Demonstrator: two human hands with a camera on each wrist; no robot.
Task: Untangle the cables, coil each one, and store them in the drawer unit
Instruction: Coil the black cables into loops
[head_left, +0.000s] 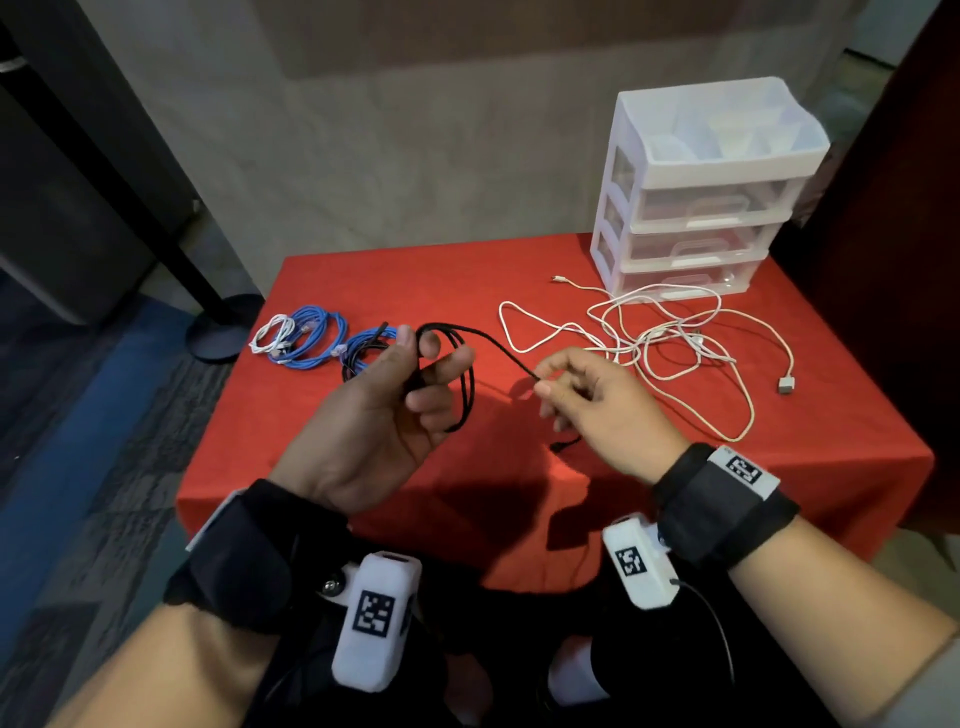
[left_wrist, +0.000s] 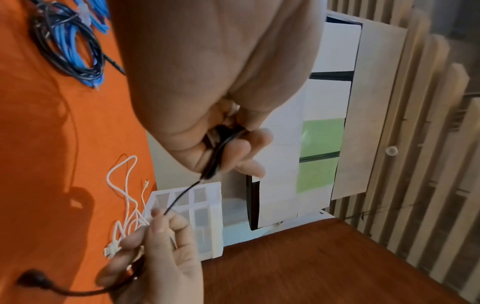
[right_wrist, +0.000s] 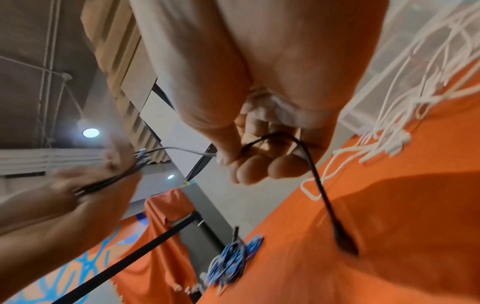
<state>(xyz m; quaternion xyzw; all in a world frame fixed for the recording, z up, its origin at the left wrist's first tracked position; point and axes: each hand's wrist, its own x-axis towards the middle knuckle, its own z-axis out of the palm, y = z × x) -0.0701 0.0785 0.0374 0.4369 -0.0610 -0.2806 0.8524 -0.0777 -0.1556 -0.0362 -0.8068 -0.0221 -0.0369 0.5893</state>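
The left hand (head_left: 374, 415) is raised above the red tablecloth (head_left: 363, 280), palm turned up, with several loops of a thin black cable (head_left: 470, 374) hanging round its curled fingers; the thumb presses the strands against them. The cable is matte, slim and round, and the loops droop in a loose oval below the fingers. From the top of the coil a single strand runs across to the right hand (head_left: 597, 410), which pinches it between thumb and forefinger, the other fingers loosely bent. Past that pinch the cable's tail drops under the right palm and ends in a dark plug (right_wrist: 346, 244) resting on the cloth (its connector type is too blurred to tell).

Beyond the right hand, and spreading off to its outer side, lies a tangle of white cables (head_left: 670, 343), still uncoiled, one ending in a flat grey plug (head_left: 787, 385). Farther behind that tangle stands the drawer unit (head_left: 706, 192), white-framed with three clear drawers, all closed, and an open divided tray on top.

Beyond the left hand sit the finished bundles: a blue cable coil (head_left: 311, 338) with a small white coil (head_left: 272, 335) touching its far edge, and, just behind the left thumb, another blue coil with a dark cable wound into it (head_left: 363, 353).
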